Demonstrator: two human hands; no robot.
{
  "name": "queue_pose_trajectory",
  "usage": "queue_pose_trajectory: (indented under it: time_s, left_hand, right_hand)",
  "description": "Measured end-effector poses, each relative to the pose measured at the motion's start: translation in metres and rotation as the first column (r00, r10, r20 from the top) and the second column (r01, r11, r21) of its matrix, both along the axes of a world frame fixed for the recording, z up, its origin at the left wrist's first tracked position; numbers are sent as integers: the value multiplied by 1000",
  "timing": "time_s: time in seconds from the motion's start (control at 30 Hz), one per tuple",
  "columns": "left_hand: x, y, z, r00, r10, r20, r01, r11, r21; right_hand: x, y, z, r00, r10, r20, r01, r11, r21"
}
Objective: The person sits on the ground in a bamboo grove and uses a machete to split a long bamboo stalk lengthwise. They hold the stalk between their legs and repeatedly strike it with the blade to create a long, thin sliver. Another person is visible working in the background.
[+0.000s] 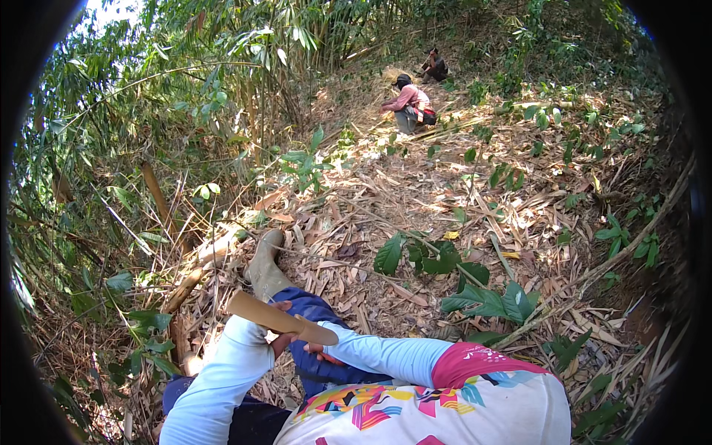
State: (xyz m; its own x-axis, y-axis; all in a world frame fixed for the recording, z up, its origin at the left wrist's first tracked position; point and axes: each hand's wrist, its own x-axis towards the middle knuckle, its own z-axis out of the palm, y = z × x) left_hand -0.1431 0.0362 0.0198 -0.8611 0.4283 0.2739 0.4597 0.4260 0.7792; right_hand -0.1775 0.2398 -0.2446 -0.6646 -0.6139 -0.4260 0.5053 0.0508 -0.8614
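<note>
A smooth tan piece, curved like a strip of bamboo sheath (263,314), lies across in front of my lap. My left hand (280,343) is closed around it, with fingers showing above and below its edge. Just right of the piece's near end is my right hand (315,348), its fingers curled. A bit of red shows at those fingers; what it belongs to is hidden. Both hands are close together over my bent leg in blue trousers (315,374).
My boot (267,267) rests on dry leaf litter. Green leafy plants (486,300) and a long thin branch (593,274) lie to the right. Bamboo thicket (148,111) crowds the left. Upslope, a person in a pink shirt (409,100) crouches; another person (434,67) sits behind.
</note>
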Motion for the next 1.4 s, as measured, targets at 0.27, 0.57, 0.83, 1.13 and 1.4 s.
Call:
queue_pose_trajectory:
  time_s: [0.27,0.57,0.83,1.13,1.4]
  left_hand:
    - [1,3,11,1000,-9,23,10,999,-41]
    - [3,1,17,997,-18,-73,13,998,-65]
    - [-5,-7,-23,972,-105,209,-1,892,453]
    - [5,-12,26,990,-2,140,-83,795,602]
    - [-3,-29,16,975,139,-174,-63,921,385]
  right_hand:
    - [0,1,5,1000,-24,-9,23,997,-77]
    - [8,1,70,998,-35,-47,35,999,-7]
    - [3,-4,53,998,-48,37,48,999,-6]
    - [-14,-11,38,729,-127,673,202,979,-33]
    - [-17,-10,55,789,-152,595,65,984,166]
